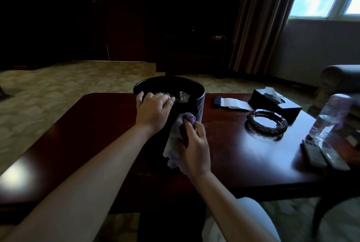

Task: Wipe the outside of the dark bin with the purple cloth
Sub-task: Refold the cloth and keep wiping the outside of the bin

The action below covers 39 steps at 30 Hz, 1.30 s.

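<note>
Right grip [194, 144] bunches the limp purple cloth [176, 140] against the dark bin [196, 103]; left grip [153, 108] clamps its stiff, probably slick rim on the counter [97, 125].

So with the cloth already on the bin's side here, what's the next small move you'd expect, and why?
Probably a short sweep of the purple cloth across the bin's near wall. The right hand presses the cloth against the outside, while the left hand grips the rim to steady it. The bin stands upright on the table, so wiping can go on without repositioning.
</note>
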Each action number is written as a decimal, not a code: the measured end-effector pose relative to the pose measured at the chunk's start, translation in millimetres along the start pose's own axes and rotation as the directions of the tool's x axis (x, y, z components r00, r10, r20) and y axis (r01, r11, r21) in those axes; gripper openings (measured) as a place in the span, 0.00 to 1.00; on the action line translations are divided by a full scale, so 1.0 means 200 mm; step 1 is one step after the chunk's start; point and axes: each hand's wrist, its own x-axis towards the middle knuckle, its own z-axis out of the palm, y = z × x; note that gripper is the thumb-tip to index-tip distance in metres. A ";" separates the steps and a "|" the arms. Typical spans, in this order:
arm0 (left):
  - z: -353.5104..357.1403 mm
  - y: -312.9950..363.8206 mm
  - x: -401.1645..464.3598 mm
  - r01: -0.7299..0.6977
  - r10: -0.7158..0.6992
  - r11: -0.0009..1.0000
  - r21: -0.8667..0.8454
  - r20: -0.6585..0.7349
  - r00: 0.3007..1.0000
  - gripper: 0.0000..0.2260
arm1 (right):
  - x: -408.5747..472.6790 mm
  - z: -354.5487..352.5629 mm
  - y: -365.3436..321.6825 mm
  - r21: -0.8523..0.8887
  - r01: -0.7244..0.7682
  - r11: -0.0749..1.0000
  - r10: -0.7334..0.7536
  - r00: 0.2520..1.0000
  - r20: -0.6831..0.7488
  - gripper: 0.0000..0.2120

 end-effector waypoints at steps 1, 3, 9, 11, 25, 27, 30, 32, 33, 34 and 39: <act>-0.01 0.00 -0.01 -0.016 0.015 1.000 -0.026 -0.019 1.000 0.10 | 0.00 -0.02 -0.01 0.041 -0.025 0.999 0.025 1.000 0.006 0.27; -0.02 -0.02 -0.06 -0.102 0.099 0.995 -0.005 -0.163 0.982 0.06 | 0.00 -0.04 -0.03 0.103 -0.061 0.993 0.061 0.998 0.010 0.27; -0.08 -0.12 -0.40 -0.282 0.287 0.958 0.055 -0.189 0.939 0.11 | -0.03 -0.15 -0.08 0.221 -0.120 0.968 0.128 0.992 -0.021 0.23; -0.08 -0.15 -0.50 -0.349 0.352 0.934 0.074 -0.045 0.935 0.15 | -0.03 -0.18 -0.11 0.251 -0.146 0.957 0.156 0.987 -0.023 0.21; -0.19 0.01 -0.54 -0.413 0.410 0.898 0.149 0.055 0.911 0.14 | 0.01 -0.31 -0.29 0.464 -0.346 0.816 0.359 0.931 0.063 0.15; -0.21 0.03 -0.54 -0.336 0.335 0.941 0.025 0.053 0.941 0.15 | -0.01 -0.33 -0.31 0.437 -0.309 0.845 0.335 0.942 0.018 0.13; -0.28 0.07 -0.52 -0.021 0.001 0.927 -0.375 -0.055 0.998 0.08 | -0.03 -0.37 -0.30 0.362 -0.341 0.868 0.378 0.925 -0.035 0.11; -0.32 0.10 -0.48 0.140 -0.265 0.789 -0.598 -0.126 0.956 0.07 | -0.02 -0.41 -0.28 0.243 -0.402 0.883 0.414 0.910 0.000 0.10; -0.34 0.11 -0.46 0.174 -0.338 0.741 -0.648 -0.136 0.931 0.07 | -0.02 -0.42 -0.27 0.176 -0.415 0.893 0.415 0.909 0.036 0.07; -0.35 0.11 -0.44 0.185 -0.360 0.734 -0.654 -0.144 0.922 0.07 | -0.02 -0.43 -0.26 0.121 -0.419 0.900 0.414 0.908 0.067 0.04; -0.34 0.08 -0.41 0.196 -0.322 0.694 -0.693 -0.056 0.945 0.05 | -0.02 -0.42 -0.23 0.086 -0.377 0.922 0.374 0.926 0.058 0.02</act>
